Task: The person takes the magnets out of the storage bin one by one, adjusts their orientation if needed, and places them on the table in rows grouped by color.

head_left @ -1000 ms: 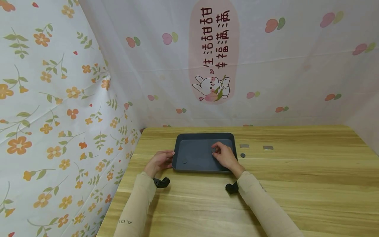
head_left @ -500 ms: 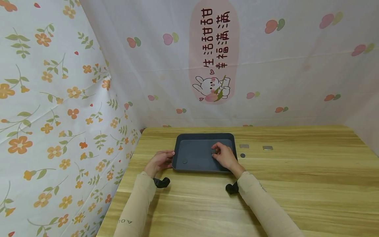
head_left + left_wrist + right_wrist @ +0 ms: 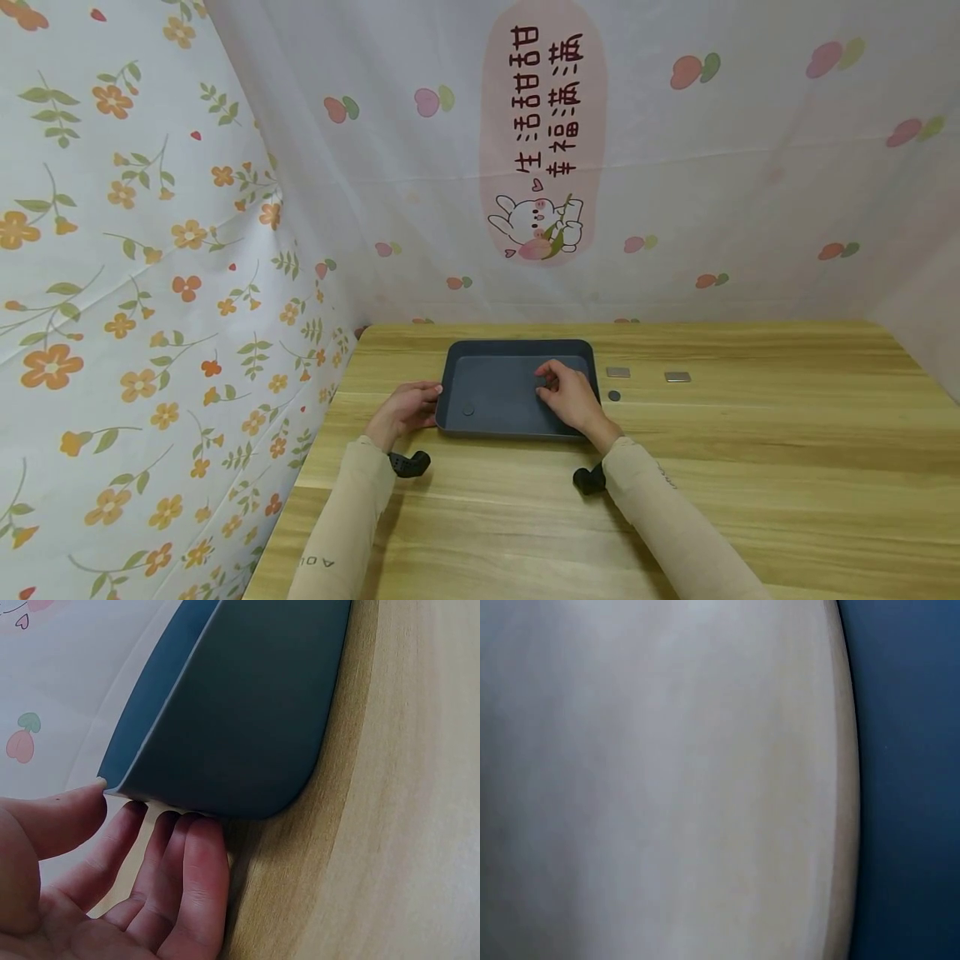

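A dark grey rectangular tray point(image 3: 495, 387) lies on the table. My left hand point(image 3: 405, 410) grips its left end; in the left wrist view the thumb rests at the rim and the fingers touch the outer wall. Over the right half of the tray, my right hand point(image 3: 572, 400) has thumb and fingertips brought together, pinching a small dark round disc point(image 3: 540, 382) that is mostly hidden. A similar disc point(image 3: 468, 410) lies at the tray's near left. The right wrist view shows a blurred pale surface beside the dark tray point(image 3: 907, 780); no fingers show there.
Right of the tray, a third small disc point(image 3: 614, 396) lies on the wooden table point(image 3: 750, 467). Two flat silvery rectangular pieces point(image 3: 618, 372) lie behind it, one farther right. Printed cloth point(image 3: 420, 208) hangs behind and along the left.
The disc at the right fingertips shows less clearly than before. Both hands and the tray keep nearly the same places; the head view has tilted very slightly.
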Available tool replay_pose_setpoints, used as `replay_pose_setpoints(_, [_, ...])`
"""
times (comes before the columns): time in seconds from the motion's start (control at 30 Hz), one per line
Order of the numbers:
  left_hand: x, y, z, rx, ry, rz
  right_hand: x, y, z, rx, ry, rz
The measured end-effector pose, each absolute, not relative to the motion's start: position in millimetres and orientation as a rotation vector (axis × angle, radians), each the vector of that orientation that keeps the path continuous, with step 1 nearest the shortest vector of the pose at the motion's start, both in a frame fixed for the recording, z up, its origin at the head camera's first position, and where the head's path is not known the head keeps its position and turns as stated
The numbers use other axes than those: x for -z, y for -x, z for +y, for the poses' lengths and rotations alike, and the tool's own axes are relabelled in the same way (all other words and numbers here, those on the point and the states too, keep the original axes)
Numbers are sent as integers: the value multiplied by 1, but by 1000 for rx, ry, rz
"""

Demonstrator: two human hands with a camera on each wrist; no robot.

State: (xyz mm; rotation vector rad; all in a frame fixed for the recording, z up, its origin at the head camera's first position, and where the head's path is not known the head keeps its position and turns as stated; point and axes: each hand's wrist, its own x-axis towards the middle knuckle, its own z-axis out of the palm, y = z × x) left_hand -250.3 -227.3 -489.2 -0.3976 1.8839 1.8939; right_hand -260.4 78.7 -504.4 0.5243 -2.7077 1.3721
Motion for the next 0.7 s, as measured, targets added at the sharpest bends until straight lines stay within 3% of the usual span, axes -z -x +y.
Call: replay_pose_setpoints(0.7, [492,252,-227,-1870,428,1925,499,259,85,-1407,-510,-2689])
